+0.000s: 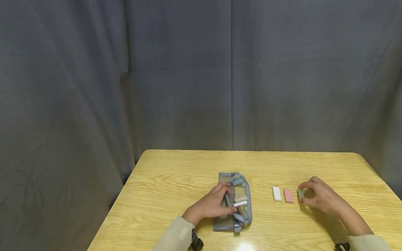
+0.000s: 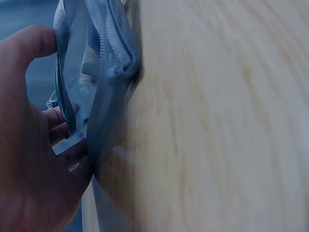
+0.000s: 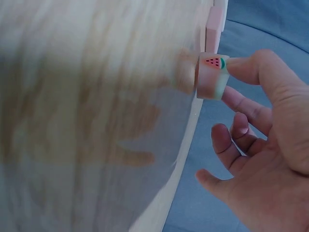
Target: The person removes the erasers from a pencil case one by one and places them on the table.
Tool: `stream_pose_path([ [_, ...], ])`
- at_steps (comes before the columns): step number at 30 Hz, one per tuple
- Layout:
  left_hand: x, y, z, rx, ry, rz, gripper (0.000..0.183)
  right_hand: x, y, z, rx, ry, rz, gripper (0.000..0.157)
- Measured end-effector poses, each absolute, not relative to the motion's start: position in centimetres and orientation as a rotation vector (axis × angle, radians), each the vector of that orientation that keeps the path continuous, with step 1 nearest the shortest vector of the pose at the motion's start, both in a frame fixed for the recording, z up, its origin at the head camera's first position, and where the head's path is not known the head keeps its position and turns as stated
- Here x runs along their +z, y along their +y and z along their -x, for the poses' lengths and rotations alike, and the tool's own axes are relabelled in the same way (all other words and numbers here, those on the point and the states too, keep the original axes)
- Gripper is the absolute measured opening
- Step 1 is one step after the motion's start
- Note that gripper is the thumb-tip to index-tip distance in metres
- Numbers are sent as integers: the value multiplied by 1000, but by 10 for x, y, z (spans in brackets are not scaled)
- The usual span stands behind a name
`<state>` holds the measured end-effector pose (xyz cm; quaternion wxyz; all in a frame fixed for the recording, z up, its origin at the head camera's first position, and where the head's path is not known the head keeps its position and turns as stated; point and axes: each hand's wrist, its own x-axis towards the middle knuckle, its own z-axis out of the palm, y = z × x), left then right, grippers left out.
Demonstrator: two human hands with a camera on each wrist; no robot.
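A grey mesh zip pouch lies unzipped on the table, its opening facing right. My left hand holds the edge of that opening, the thumb at the near end and the fingers toward the far end; in the left wrist view the fingers reach behind the pouch's edge. Inside the pouch show a white block and a blue piece. My right hand pinches a pale green eraser between thumb and forefinger. A watermelon print marks the eraser's end in the right wrist view.
Left of the green eraser lie a pink eraser and a white eraser, side by side. The wooden table has rounded far corners, and a grey curtain hangs behind it.
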<state>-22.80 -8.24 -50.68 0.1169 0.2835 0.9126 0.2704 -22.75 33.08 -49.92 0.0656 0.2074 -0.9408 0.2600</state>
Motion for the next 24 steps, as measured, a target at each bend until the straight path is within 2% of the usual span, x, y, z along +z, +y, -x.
stream_pose_path([
  [24,-507,-83,227,798,2672,-829,59,-496,330,230,708,-2888,-688,44],
])
